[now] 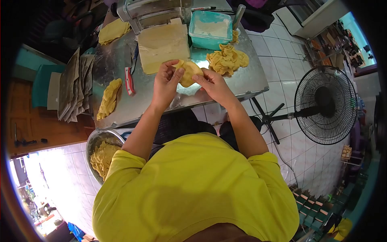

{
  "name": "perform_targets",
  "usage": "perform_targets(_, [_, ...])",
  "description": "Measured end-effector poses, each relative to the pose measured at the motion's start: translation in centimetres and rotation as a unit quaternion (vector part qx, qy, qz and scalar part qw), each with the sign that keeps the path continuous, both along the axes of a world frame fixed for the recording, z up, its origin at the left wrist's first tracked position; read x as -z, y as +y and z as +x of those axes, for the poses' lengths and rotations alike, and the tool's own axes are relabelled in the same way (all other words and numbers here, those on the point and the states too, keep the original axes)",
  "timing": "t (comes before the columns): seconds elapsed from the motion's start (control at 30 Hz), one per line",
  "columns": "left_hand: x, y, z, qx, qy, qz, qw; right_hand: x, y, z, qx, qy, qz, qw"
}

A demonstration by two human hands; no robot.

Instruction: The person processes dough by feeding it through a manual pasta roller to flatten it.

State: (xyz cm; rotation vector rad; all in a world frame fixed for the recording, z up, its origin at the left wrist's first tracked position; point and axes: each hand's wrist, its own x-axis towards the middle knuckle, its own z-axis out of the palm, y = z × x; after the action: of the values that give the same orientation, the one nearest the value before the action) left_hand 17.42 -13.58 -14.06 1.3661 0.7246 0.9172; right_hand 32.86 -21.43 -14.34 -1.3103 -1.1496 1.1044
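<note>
A flattened piece of yellow dough (188,80) is held up between both hands above the near edge of the metal table (149,94). My left hand (167,78) pinches its left side, thumb on top. My right hand (215,85) grips the right edge between thumb and fingers. Just beyond lies a pale sheet (163,46) in front of the metal machine (159,14). To the right sits a crumpled heap of dough (227,59), beside a turquoise tub (210,42) of whitish powder. A long lump of dough (109,99) rests at the left.
A red-handled knife (129,82) lies on the table's left part. Folded dough (114,31) is at the far left. Below the left edge stands a metal bowl (90,159) of dough. A black standing fan (325,105) is on the tiled floor at right. Stacked cardboard (74,86) leans left.
</note>
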Motion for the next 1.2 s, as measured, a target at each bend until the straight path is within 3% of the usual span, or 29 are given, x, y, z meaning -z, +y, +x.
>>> perform_targets(0.03, [-0.1, -0.1, 0.0, 0.0, 0.0, -0.001, 1.0, 0.5, 0.2, 0.0, 0.042, -0.077, 0.049, 0.995])
perform_targets(0.07, [-0.2, -0.2, 0.0, 0.027, -0.019, -0.007, 0.999, 0.8, 0.2, 0.1, 0.041, -0.077, 0.049, 0.995])
perform_targets(0.13, [-0.2, -0.3, -0.1, 0.053, -0.039, -0.013, 0.998, 0.8, 0.3, 0.1, 0.059, -0.007, 0.052, 0.997])
perform_targets(0.27, [-0.3, -0.2, -0.4, 0.088, -0.009, -0.013, 0.996, 0.0, 0.1, -0.1, 0.035, 0.015, 0.021, 0.999])
perform_targets(0.43, [-0.5, -0.4, -0.6, 0.086, -0.022, -0.047, 0.995, -1.3, 0.2, -1.1, 0.067, 0.095, 0.083, 0.99])
perform_targets(0.57, [0.2, -0.4, -0.3, 0.079, 0.003, -0.036, 0.996, -0.9, 0.7, -1.0, 0.051, 0.083, 0.082, 0.992])
perform_targets(0.73, [1.5, 0.3, -0.5, 0.07, 0.023, -0.001, 0.997, -0.2, 1.4, -1.5, 0.064, -0.073, 0.113, 0.989])
perform_targets(0.8, [2.4, 0.9, -1.1, 0.078, 0.123, 0.05, 0.988, 0.2, 1.4, -1.8, 0.073, -0.089, 0.114, 0.987])
perform_targets(0.9, [2.0, 0.4, -1.2, 0.077, 0.092, 0.03, 0.992, -0.1, 1.6, -1.9, 0.069, -0.107, 0.095, 0.987])
perform_targets(1.0, [-0.4, -0.5, -1.3, 0.061, 0.123, 0.033, 0.99, -0.9, 1.9, -2.0, 0.017, 0.04, 0.024, 0.999])
perform_targets(1.1, [-0.8, 0.5, -2.2, 0.089, 0.206, 0.071, 0.972, -1.4, 2.5, -1.6, -0.074, -0.016, 0.037, 0.996])
perform_targets(1.13, [0.9, 1.1, -2.1, 0.067, 0.16, 0.154, 0.973, -1.9, 2.5, -1.8, -0.092, -0.07, 0.032, 0.993])
perform_targets(1.2, [1.8, 1.6, -2.4, 0.065, 0.192, 0.189, 0.961, -1.0, 3.1, -2.3, -0.068, -0.13, 0.061, 0.987])
